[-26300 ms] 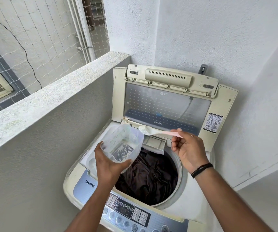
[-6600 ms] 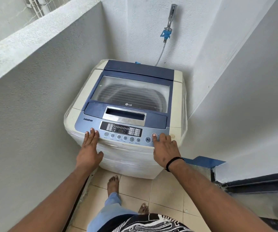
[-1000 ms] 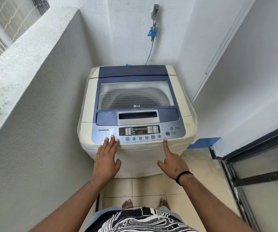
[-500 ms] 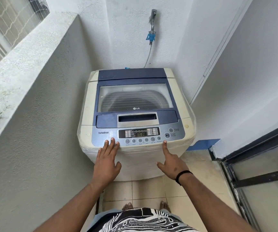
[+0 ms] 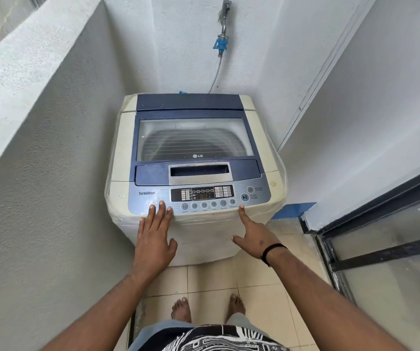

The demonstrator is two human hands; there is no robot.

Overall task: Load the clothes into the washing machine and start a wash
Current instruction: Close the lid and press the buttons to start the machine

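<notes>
Cream and blue, the top-loading washing machine (image 5: pixel 196 158) stands in a corner between grey walls, with its see-through lid (image 5: pixel 193 140) shut. Only a dark, blurry shape shows through the lid, so the clothes inside are hard to make out. Small words and lights on the blue control panel (image 5: pixel 201 196) are too tiny to read, apart from the start and pause button (image 5: pixel 244 197). Thin clear plastic wraps the machine's front. The left hand (image 5: pixel 154 239) lies flat with straight fingers, and its fingertips (image 5: pixel 162 204) rest on the front edge of the panel, below the "TurboDrum" words. This grip holds nothing. The right hand (image 5: pixel 254 236) points one straight finger, whose tip touches the panel's front edge just below the start button; its thumb sticks out sideways, and the other fingers are hidden. A black band (image 5: pixel 272 250) goes around that wrist. Both arms reach forward and down. Bare feet (image 5: pixel 181 309) stand on beige floor tiles (image 5: pixel 211 277), partly hidden by blue jeans.
</notes>
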